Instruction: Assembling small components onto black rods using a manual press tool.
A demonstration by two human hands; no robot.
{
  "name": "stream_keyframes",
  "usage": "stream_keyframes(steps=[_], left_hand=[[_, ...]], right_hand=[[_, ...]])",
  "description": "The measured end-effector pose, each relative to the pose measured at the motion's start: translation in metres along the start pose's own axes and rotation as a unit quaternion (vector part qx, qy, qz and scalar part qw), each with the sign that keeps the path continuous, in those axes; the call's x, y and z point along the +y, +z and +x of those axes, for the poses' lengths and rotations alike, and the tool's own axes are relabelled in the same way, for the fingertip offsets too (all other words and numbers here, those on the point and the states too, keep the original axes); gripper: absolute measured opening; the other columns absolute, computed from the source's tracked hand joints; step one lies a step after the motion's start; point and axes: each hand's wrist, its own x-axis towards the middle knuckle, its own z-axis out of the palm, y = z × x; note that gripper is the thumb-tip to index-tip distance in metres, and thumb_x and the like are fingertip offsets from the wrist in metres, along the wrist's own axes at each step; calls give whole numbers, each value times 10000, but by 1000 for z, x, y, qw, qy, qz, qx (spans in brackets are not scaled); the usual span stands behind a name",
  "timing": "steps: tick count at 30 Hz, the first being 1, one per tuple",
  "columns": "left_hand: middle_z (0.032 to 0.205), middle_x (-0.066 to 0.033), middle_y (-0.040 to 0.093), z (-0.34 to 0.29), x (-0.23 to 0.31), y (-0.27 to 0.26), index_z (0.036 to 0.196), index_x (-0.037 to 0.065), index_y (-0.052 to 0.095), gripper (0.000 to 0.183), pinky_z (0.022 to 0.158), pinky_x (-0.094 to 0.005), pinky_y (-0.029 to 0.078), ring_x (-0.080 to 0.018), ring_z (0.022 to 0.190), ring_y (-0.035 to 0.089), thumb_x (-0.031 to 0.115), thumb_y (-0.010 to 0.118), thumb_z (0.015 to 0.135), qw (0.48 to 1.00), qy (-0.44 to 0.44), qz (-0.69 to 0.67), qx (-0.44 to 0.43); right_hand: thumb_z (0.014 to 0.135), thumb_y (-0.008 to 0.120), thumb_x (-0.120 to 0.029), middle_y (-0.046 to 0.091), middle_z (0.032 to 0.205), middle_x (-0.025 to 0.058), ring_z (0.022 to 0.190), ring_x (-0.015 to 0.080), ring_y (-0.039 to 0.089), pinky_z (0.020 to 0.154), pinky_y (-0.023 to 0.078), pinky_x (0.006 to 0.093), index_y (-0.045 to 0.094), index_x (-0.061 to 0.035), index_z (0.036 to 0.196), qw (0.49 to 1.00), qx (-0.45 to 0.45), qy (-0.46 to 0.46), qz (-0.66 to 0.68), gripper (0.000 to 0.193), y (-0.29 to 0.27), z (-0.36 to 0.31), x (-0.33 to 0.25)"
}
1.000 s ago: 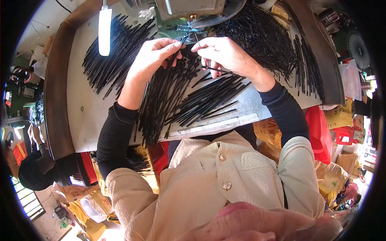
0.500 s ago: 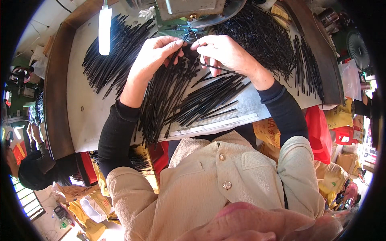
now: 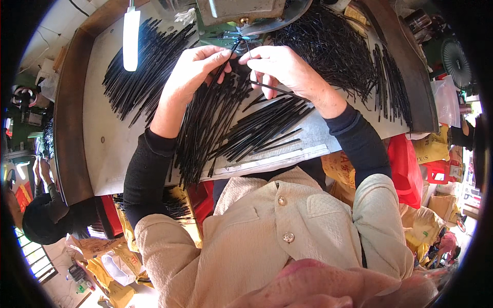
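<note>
Evenly paired hands bring dark strips up to the machine

Both hands meet at the far side of the counter (image 3: pixel 105 113), just below the machine (image 3: pixel 241 13). The left hand (image 3: pixel 197 64) has a narrow grip, thumb and forefinger pinching a strip (image 3: pixel 234 50) whose upper end reaches the small metal parts there. The right hand (image 3: pixel 285 66) brings thumb and forefinger close beside a thin dark piece (image 3: pixel 249 50); whether they pinch it, I cannot tell. Its lower fingers curl on a second strip (image 3: pixel 280 90), which slants toward the wrist.

Done well, this probably calls for a light pinch near the end, the strip lined up straight, both wrists steady and the fingertips clear of the metal. Holding the second strip low in the palm should leave the upper fingers free.

The strips look slim, black and slightly glossy, perhaps coated or plastic. A fanned left pile (image 3: pixel 138 66) lies fairly parallel; the middle pile (image 3: pixel 205 128) shows knobbly ends; the near pile (image 3: pixel 262 126) looks smoother and straighter. By contrast, the right heap (image 3: pixel 323 51) is wiry and tangled. Smooth, pale counter contrasts with its worn brown rim (image 3: pixel 72 113).
</note>
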Motion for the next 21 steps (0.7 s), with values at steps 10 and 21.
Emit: stream_keyframes(steps=[10,21], left_hand=[[734,-17,611,-3,7,1,954,39,645,295,503,-187,390,-75,581,536,318,598,872,997,39,73,2],[682,-1,560,-2,7,1,957,18,637,275,446,-165,338,-51,526,477,278,593,880,1000,-11,-17,-3]], right_hand=[[916,498,-204,579,721,49,494,96,578,445,456,189,572,15,1117,1000,3,-16,-5,306,1,0,1],[910,506,-203,588,721,50,490,88,571,438,450,190,564,26,1121,1000,3,-1,2,317,0,2,3]])
